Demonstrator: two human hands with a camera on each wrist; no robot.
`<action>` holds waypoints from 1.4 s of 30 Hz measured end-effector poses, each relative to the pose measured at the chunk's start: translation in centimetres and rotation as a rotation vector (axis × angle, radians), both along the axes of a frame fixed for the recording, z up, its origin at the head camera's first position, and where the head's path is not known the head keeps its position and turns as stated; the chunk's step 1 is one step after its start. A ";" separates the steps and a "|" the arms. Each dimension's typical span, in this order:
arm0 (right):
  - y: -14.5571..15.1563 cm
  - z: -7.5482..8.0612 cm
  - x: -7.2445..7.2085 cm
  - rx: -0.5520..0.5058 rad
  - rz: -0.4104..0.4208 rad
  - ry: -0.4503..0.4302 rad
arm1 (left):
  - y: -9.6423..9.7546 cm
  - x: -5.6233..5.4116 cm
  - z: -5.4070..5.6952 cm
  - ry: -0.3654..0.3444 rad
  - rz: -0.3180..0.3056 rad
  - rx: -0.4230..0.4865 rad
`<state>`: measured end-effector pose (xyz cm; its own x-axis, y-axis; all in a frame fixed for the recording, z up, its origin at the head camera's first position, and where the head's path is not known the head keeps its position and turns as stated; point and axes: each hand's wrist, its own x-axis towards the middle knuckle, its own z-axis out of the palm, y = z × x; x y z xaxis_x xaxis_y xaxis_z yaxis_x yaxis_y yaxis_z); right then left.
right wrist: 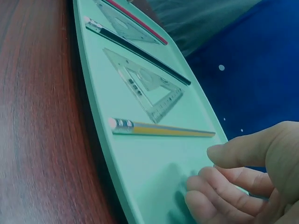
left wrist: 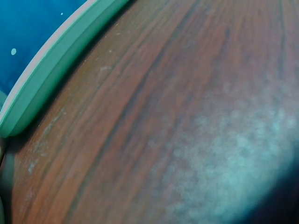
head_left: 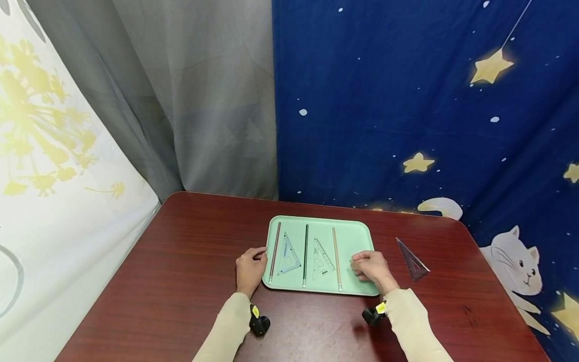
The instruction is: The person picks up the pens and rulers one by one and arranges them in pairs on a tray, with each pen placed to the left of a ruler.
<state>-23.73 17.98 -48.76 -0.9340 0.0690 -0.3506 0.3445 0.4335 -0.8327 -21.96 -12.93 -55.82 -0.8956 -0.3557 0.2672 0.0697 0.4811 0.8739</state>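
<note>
A pale green tray (head_left: pixel 355 234) lies on the table. On it, a red pencil (head_left: pixel 275 252), a clear set square (head_left: pixel 289 259), a dark pencil (head_left: pixel 305 254), another clear set square (head_left: pixel 323 260) and a yellowish pencil (head_left: pixel 336 259) are laid out left to right. My left hand (head_left: pixel 250 271) rests at the tray's left rim, fingers loosely bent; the left wrist view barely shows it. Over the tray's right end, my right hand (head_left: pixel 373 266) hovers with loosely curled fingers and holds nothing; the yellow pencil (right wrist: pixel 163 129) is the nearest item.
A dark, see-through set square (head_left: pixel 412 260) lies on the brown wooden table (head_left: pixel 199 236), right of the tray and beyond the right hand. Grey and blue star-patterned curtains (head_left: pixel 384 100) hang behind the table, with a white one (head_left: pixel 68 241) at the left.
</note>
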 end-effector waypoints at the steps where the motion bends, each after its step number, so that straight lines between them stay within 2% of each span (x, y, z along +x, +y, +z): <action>1: 0.2 0.0 0.0 -0.005 0.006 0.002 | 0.0 0.0 0.0 -0.002 -0.001 0.002; 7: 1.3 0.2 0.2 -0.023 0.024 0.011 | -0.2 0.1 0.2 -0.015 -0.004 -0.002; 16: 3.5 -0.4 -0.2 -0.060 -0.019 0.013 | -0.3 0.2 0.4 -0.032 -0.011 0.002; 22: 5.0 -0.4 -0.3 -0.028 -0.063 0.022 | -0.3 0.3 0.4 -0.046 -0.010 0.018; 31: 7.2 -0.6 -0.2 -0.024 -0.057 0.038 | -0.1 0.2 0.3 -0.033 -0.013 0.020; 42: 9.3 -1.2 -0.3 0.001 -0.106 0.044 | 0.1 0.2 0.2 -0.031 -0.011 0.016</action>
